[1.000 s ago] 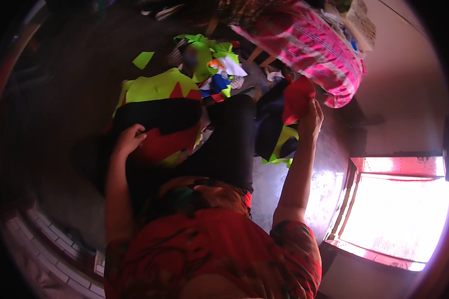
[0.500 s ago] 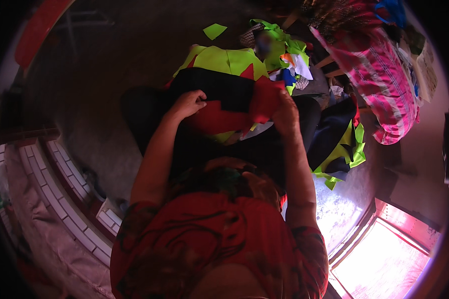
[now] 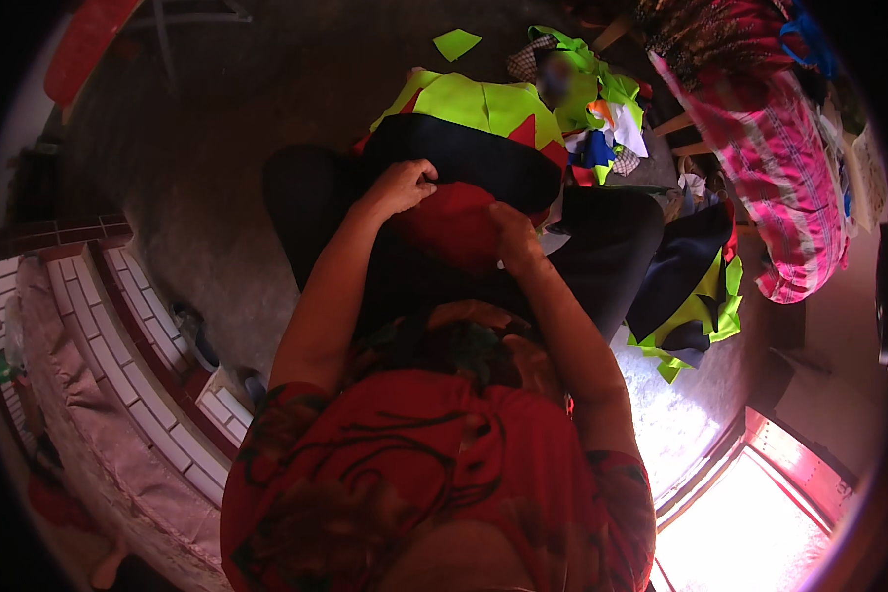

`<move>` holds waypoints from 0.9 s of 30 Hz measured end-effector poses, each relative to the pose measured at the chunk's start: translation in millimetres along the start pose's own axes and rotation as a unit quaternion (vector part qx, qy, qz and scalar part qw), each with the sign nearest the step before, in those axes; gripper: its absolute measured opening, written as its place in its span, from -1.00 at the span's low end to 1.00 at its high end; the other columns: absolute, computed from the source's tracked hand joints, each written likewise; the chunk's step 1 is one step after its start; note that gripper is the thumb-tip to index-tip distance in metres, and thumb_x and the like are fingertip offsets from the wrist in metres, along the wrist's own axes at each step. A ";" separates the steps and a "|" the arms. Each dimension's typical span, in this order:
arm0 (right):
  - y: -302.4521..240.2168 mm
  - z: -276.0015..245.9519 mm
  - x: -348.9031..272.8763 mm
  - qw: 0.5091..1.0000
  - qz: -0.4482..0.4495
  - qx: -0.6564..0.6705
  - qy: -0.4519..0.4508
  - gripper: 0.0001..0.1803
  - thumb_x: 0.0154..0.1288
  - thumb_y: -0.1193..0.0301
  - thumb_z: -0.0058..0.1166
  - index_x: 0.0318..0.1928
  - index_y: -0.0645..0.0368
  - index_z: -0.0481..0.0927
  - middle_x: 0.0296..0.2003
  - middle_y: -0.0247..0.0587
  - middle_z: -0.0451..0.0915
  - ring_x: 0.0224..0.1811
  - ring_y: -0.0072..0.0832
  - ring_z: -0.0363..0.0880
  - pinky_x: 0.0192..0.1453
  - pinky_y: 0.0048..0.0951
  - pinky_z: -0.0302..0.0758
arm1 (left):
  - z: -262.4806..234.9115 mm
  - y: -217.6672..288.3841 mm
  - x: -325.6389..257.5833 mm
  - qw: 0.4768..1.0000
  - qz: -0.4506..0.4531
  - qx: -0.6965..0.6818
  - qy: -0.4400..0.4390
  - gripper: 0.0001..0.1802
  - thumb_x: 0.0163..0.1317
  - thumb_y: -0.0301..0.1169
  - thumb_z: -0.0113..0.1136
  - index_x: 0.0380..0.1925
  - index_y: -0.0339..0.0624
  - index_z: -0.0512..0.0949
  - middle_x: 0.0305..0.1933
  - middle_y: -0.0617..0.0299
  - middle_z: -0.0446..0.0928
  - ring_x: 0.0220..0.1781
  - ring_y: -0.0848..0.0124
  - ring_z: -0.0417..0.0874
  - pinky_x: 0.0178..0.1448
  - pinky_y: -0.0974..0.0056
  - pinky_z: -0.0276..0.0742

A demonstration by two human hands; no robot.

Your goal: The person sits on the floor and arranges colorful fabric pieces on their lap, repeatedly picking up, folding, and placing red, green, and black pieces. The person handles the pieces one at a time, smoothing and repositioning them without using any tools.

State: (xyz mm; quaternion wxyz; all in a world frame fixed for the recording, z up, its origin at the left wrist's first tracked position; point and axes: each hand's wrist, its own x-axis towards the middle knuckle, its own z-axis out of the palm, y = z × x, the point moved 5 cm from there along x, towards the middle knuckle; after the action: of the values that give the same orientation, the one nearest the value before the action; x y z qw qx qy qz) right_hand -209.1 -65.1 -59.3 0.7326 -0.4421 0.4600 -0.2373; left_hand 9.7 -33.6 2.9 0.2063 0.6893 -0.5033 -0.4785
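Note:
A red cloth piece [image 3: 452, 225] lies across my lap, on a black cloth [image 3: 479, 158] that spreads over a bright yellow-green cloth [image 3: 474, 102] with red pointed patches. My left hand [image 3: 403, 189] is closed at the red piece's upper left edge, its fingertips pinched together on the fabric. At that piece's right edge, my right hand [image 3: 515, 239] is closed too, thumb and fingers pressed on the cloth. The underside of the red piece and some fingertips are hidden.
Several coloured scraps [image 3: 602, 109] lie in a heap beyond my right knee, and one green scrap [image 3: 457, 43] lies apart on the floor. Dark and green cloth [image 3: 686, 296] hangs at my right, below a pink checked cloth [image 3: 770, 178]. A bright doorway [image 3: 750, 523] stands lower right.
My right hand has moved left and closer to my body, bringing the raised red flap down over the lap. My left hand stays at the cloth's left edge. The whole view has shifted slightly.

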 end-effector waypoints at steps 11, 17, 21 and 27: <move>-32.6 21.4 -24.9 0.996 0.081 -0.035 0.026 -0.67 0.15 0.51 0.12 -0.05 0.31 0.54 -0.21 -0.18 0.62 -0.20 -0.48 0.59 -0.07 -0.44 0.52 | -1.0 -8.0 -0.3 1.000 -0.003 -0.002 0.006 -0.72 0.24 -0.39 0.17 -0.09 -0.26 0.49 -0.33 0.10 0.59 -0.43 0.39 0.67 -0.36 0.29 0.53; -19.1 16.5 -8.5 0.986 0.034 -0.160 0.020 -0.51 -0.01 0.60 0.23 0.03 0.29 0.52 -0.12 -0.16 0.62 -0.08 -0.47 0.58 0.02 -0.44 0.52 | -2.2 -3.5 -1.7 1.000 0.011 0.009 0.007 -0.69 0.21 -0.37 0.18 -0.10 -0.31 0.50 -0.40 0.13 0.59 -0.46 0.40 0.64 -0.37 0.30 0.53; -25.9 18.3 -12.6 0.963 -0.064 -0.260 0.039 -0.42 -0.08 0.57 0.29 0.07 0.27 0.52 -0.10 -0.18 0.63 -0.08 -0.47 0.59 0.05 -0.47 0.51 | -2.2 1.1 -2.5 1.000 0.007 0.012 0.006 -0.71 0.24 -0.37 0.18 -0.09 -0.28 0.49 -0.35 0.11 0.59 -0.44 0.39 0.67 -0.36 0.29 0.53; -38.9 23.1 -8.3 0.967 -0.099 -0.234 0.020 -0.41 -0.13 0.51 0.33 0.05 0.21 0.55 -0.15 -0.04 0.66 -0.13 -0.39 0.65 0.00 -0.39 0.55 | -0.9 -3.4 -0.6 1.000 0.002 0.010 0.005 -0.71 0.24 -0.38 0.17 -0.08 -0.28 0.49 -0.33 0.09 0.61 -0.44 0.38 0.66 -0.35 0.29 0.53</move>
State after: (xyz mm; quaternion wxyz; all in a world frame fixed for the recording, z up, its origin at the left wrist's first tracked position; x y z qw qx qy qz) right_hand -190.2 -68.2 -17.4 0.5723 -0.6400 0.4708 -0.2029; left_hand 12.2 -31.9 1.0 0.2026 0.6931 -0.5084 -0.4691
